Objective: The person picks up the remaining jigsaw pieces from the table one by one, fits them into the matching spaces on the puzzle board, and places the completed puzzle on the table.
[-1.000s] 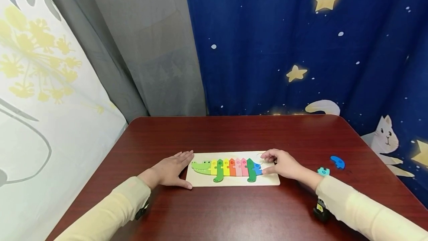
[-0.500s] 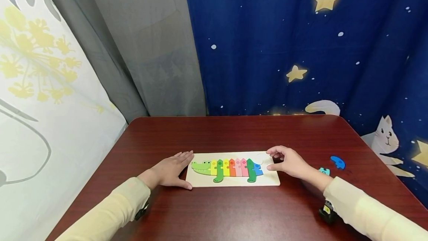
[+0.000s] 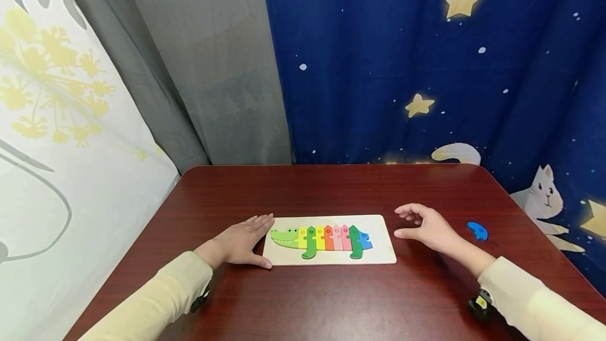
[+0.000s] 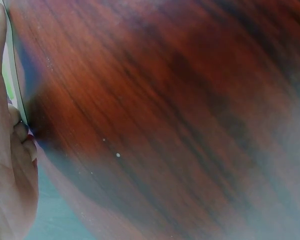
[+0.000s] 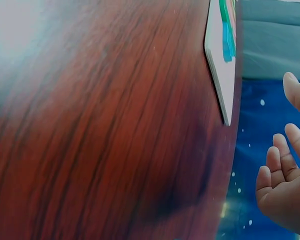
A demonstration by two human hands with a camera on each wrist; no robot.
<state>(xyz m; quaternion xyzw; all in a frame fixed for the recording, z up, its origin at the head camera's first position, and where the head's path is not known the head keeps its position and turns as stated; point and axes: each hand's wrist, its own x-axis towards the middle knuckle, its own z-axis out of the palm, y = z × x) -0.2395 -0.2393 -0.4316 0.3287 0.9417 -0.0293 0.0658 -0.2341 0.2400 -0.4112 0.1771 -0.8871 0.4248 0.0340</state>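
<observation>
A pale wooden puzzle board (image 3: 384, 250) lies on the table, bearing a crocodile of coloured pieces. Its green head (image 3: 284, 238) is at the left, followed by yellow, green, orange and pink pieces, with a blue piece (image 3: 364, 241) last on the right. My left hand (image 3: 242, 241) rests at the board's left end, fingers extended and thumb near the lower corner. Just off the right end, my right hand (image 3: 428, 229) hovers with thumb and fingers apart, holding nothing. The right wrist view shows those loosely bent fingers (image 5: 275, 167) away from the board.
A loose curved blue piece (image 3: 478, 231) lies on the dark red table (image 3: 331, 188), right of my right forearm. Behind the table hang a grey curtain (image 3: 213, 67) and a blue starry curtain (image 3: 360, 67).
My right hand has drawn back to the right, off the board's right end. The teal piece seen earlier is now hidden behind my right arm. My left hand has stayed put.
</observation>
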